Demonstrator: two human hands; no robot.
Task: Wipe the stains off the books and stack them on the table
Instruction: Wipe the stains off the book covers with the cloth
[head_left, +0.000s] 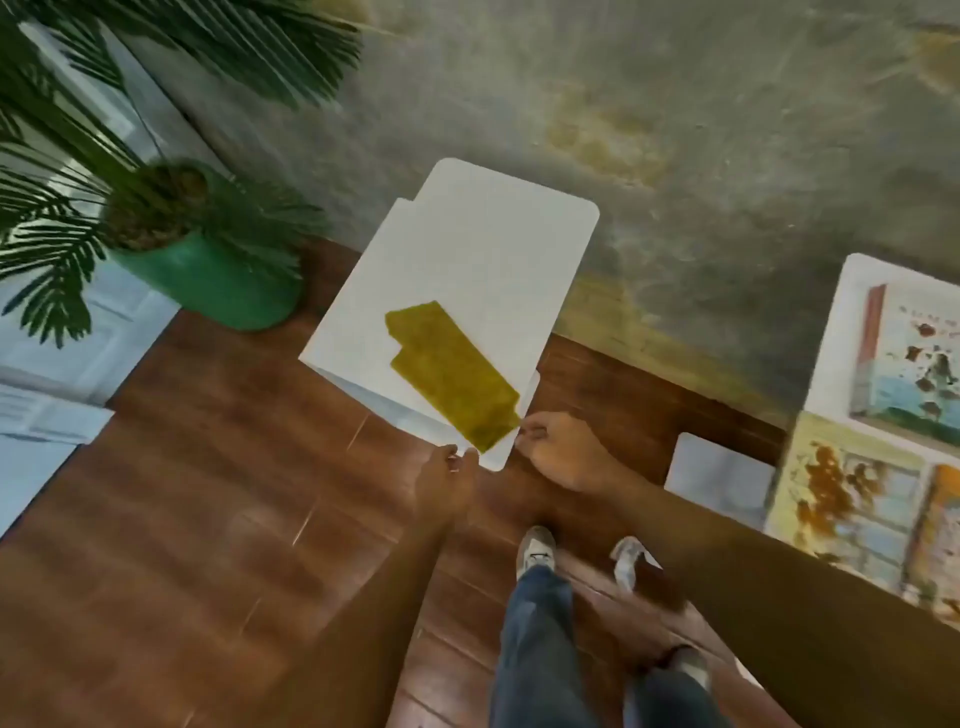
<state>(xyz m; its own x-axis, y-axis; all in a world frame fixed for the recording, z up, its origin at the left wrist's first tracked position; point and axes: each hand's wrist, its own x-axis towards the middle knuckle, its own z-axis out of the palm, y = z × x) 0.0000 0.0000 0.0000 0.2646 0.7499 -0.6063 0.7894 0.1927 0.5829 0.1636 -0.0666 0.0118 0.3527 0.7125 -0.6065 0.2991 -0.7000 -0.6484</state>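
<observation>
Directly ahead stands one small white tabletop (467, 249) with rounded corners, and one folded olive-yellow cloth (452, 376) lies on its near half, its near end reaching the edge closest to the person. Two hands are at that near corner. The left hand (447, 480) has its fingers (457, 457) curled at the tabletop's edge just beside the cloth's end; whether they pinch the edge or only touch it cannot be told. The right hand (563, 452) has its fingers (530, 431) curled and touching the cloth's near corner; whether they actually grip it is unclear through the blur.

Off to the right lie three books on a white surface (841, 312): one stained book (909, 358) farther away with dark brown blotches on its cover, one yellow-bordered book (841, 499) nearer with a rusty smear, and one orange book (940, 540) partly cut by the frame. All three are well apart from the tabletop.

One potted palm (171, 239) in a green pot stands left of the tabletop on the wooden floor (208, 519). Two shoes show below the hands.
</observation>
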